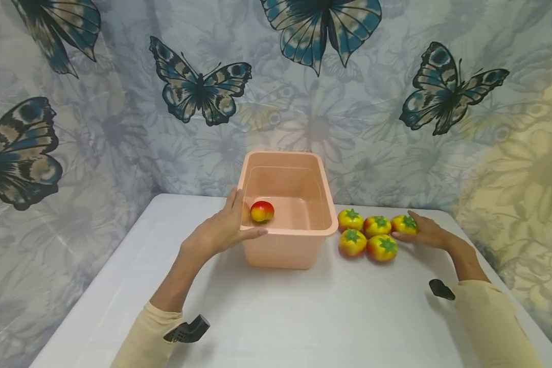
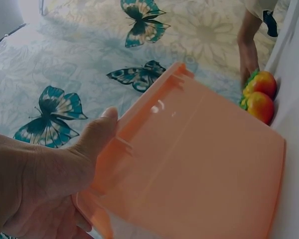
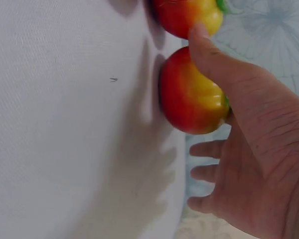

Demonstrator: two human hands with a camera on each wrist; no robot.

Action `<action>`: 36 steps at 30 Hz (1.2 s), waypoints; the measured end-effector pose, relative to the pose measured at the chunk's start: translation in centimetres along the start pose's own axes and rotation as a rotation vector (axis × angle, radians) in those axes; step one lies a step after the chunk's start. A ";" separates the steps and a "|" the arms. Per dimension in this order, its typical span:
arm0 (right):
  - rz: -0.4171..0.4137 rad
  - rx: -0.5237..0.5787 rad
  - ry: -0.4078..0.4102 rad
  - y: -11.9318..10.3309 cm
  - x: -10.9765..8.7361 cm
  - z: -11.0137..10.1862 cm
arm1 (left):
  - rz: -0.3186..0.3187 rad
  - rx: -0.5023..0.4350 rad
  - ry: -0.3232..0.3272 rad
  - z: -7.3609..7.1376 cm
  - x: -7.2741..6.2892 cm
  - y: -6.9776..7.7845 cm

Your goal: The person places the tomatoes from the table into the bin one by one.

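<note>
A peach-coloured plastic bin stands on the table, with one red-and-yellow fruit lying inside on the left. My left hand grips the bin's near left corner; in the left wrist view its thumb lies against the rim. Right of the bin sit several red-and-yellow fruits with green leafy tops. My right hand has its thumb and index finger around the rightmost fruit, which still rests on the table. The other fingers spread out beside it, and the index fingertip is hidden behind the fruit.
The white table has its back edge against a butterfly-patterned cloth. The fruits sit close together near the bin's right side. A dark wrist device shows at the left sleeve, another at the right.
</note>
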State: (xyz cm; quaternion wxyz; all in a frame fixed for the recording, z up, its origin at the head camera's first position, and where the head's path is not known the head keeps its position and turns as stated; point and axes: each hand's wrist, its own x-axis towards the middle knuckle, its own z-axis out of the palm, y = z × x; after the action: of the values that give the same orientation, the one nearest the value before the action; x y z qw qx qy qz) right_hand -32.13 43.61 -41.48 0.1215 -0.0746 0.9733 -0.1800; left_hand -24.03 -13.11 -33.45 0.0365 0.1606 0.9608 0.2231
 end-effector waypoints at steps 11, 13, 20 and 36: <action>0.011 -0.076 0.115 -0.4 -1.0 -1.7 | 0.024 -0.010 0.010 -0.1 0.0 0.0; 0.026 -0.053 0.136 -0.7 -1.3 -2.0 | 0.019 -0.008 0.011 -0.2 0.0 0.0; 0.025 0.044 0.219 -1.6 -2.5 -2.5 | 0.020 -0.016 0.014 -0.2 0.0 -0.3; 0.047 -0.011 0.259 -7.2 -4.1 -4.4 | 0.018 -0.033 0.002 0.0 0.1 -0.4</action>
State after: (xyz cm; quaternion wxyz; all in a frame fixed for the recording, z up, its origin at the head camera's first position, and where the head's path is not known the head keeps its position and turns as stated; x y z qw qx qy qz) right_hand -28.60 39.21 -34.01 -0.0011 -0.0284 0.9832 -0.1800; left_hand -24.21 -13.40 -33.61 0.0361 0.1683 0.9555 0.2395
